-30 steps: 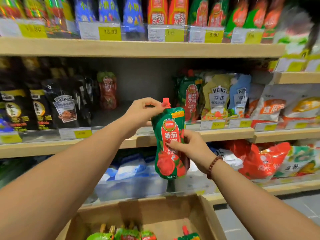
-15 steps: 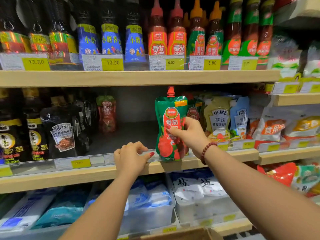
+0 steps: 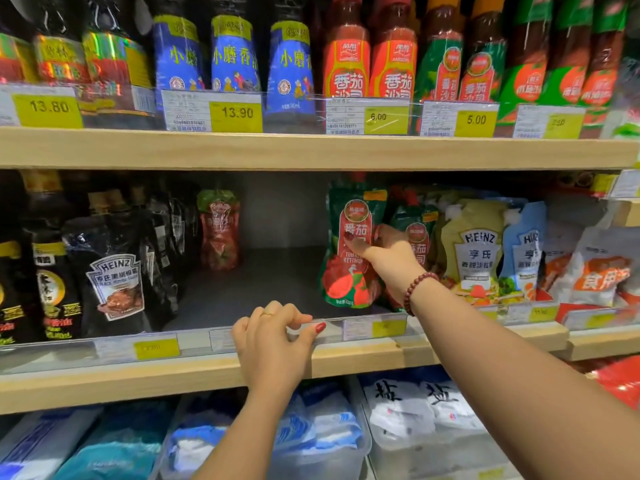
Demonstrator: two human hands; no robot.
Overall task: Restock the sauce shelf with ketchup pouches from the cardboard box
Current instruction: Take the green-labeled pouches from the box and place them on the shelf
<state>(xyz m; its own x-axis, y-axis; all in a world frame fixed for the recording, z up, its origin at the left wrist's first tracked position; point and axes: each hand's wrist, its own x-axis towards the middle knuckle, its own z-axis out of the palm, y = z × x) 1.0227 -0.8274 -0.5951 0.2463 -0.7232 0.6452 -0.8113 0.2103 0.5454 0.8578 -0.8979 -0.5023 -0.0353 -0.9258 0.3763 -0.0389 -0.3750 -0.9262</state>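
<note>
A green and red ketchup pouch point(image 3: 349, 251) stands upright inside the middle shelf point(image 3: 242, 292), right of its bare dark floor. My right hand point(image 3: 389, 258) reaches in and grips the pouch at its right side. Just behind my hand stands a second pouch of the same kind point(image 3: 417, 230). Another ketchup pouch point(image 3: 219, 230) stands alone far back on the left. My left hand point(image 3: 275, 337) rests on the clear price rail point(image 3: 363, 329) at the shelf's front edge, fingers curled over it. The cardboard box is out of view.
Black Heinz sauce pouches point(image 3: 110, 271) fill the shelf's left side; yellow and blue Heinz pouches point(image 3: 479, 251) crowd the right. Bottles line the upper shelf point(image 3: 311, 150) behind price tags. Below, clear bins point(image 3: 367, 445) hold blue and white bags.
My right hand has carried the pouch from in front of the shelf up and into it, now standing on the floor. My left hand let go of the spout and dropped onto the price rail.
</note>
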